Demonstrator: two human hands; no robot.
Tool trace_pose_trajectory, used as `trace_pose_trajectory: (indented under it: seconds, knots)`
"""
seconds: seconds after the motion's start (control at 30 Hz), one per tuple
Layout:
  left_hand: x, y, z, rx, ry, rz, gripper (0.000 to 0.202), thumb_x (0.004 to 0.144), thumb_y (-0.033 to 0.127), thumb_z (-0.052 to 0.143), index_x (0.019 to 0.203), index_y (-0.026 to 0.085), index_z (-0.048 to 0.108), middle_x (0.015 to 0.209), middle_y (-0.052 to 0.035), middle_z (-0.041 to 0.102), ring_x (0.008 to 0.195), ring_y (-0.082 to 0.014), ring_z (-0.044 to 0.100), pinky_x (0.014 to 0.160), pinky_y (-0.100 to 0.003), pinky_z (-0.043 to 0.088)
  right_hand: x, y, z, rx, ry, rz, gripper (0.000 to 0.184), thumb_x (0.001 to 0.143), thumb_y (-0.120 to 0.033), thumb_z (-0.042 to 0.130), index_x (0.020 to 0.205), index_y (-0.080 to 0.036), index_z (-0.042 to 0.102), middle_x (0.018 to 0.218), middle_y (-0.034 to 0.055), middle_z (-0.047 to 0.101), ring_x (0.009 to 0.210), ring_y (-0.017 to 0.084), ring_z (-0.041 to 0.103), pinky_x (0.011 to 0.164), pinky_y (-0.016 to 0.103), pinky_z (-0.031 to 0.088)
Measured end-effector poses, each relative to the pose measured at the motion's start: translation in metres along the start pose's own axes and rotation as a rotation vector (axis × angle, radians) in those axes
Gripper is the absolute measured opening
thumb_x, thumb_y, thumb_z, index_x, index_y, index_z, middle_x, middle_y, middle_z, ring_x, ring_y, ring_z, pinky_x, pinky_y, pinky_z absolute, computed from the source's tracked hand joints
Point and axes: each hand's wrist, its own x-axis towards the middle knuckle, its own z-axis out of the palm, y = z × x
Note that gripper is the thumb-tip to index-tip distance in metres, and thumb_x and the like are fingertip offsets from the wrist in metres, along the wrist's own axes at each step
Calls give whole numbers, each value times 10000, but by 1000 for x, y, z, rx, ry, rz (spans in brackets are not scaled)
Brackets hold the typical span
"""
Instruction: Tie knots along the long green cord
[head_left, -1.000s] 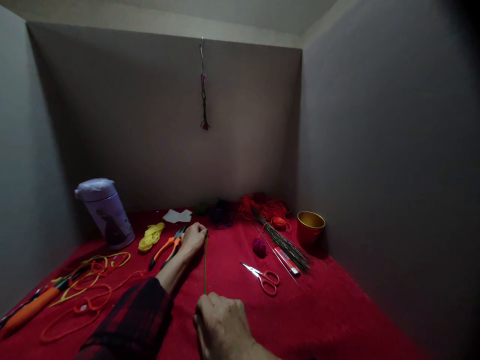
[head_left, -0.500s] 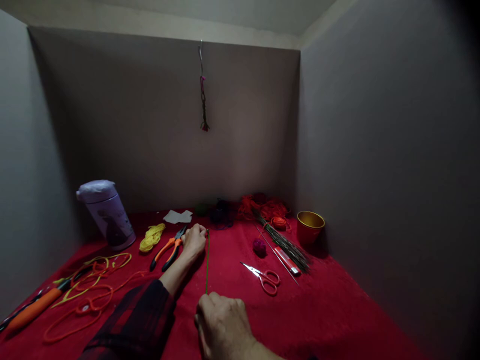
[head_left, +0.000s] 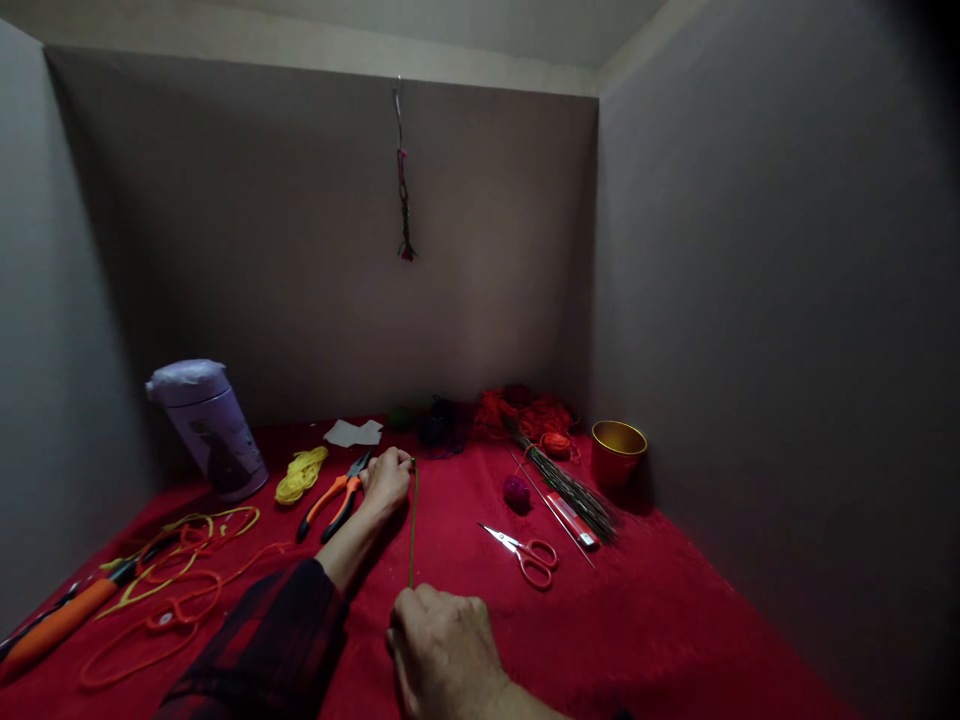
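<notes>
A thin green cord [head_left: 412, 525] runs straight and taut over the red cloth [head_left: 637, 620], from one hand to the other. At its far end, my left hand [head_left: 388, 482] is closed, fingertips pinching the cord. Nearer to me, my right hand [head_left: 448, 640] is closed on the other end, its fingertips partly hidden behind the knuckles. Just left of my left hand lie pliers [head_left: 335, 498] with orange and black handles. Scissors [head_left: 525, 553] with red handles rest to the right of the cord, their tips pointing toward it.
At left are a purple bottle [head_left: 217, 440], yellow yarn [head_left: 301, 474], an orange-handled tool [head_left: 64, 622] and loose orange cord [head_left: 187, 590]. Dry stems [head_left: 570, 485], a lighter [head_left: 574, 520], a purple ball [head_left: 516, 492] and a red cup [head_left: 617, 460] lie right. Grey walls surround the cloth.
The view has shifted very slightly. Both hands keep their places, with the green cord still stretched between them.
</notes>
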Motion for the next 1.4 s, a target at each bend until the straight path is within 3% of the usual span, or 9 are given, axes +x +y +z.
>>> trace_pose_trajectory:
  seconds: [0.43,0.7,1.03,1.4]
  knots:
    - [1,3,-1,69,-21,14,165,820,228,420,814,206,583,960,-74,687,1008,-269,559,788,-364,353,-2,0,5,27,66,19,47,728,-192,540,751,-209,503,709,11,630,564,163,547,491,269,220]
    - [0,4,2,114,15,10,170,836,206,382,808,204,550,943,-80,672,997,-268,546,779,-368,346,-1,-2,1,-4,25,24,45,714,-192,546,751,-205,525,700,16,633,546,162,542,475,282,176]
    - [-10,9,-1,242,89,125,199,842,142,356,909,170,541,969,-125,614,1005,-289,491,789,-376,338,0,-4,-7,-3,-22,21,53,734,-181,546,783,-198,535,737,27,646,592,184,579,479,277,222]
    - [-7,7,-2,324,107,209,206,849,144,342,937,157,528,955,-123,592,974,-275,485,779,-363,339,-2,1,3,24,46,9,74,746,-208,528,820,-212,530,747,16,641,608,186,580,489,275,239]
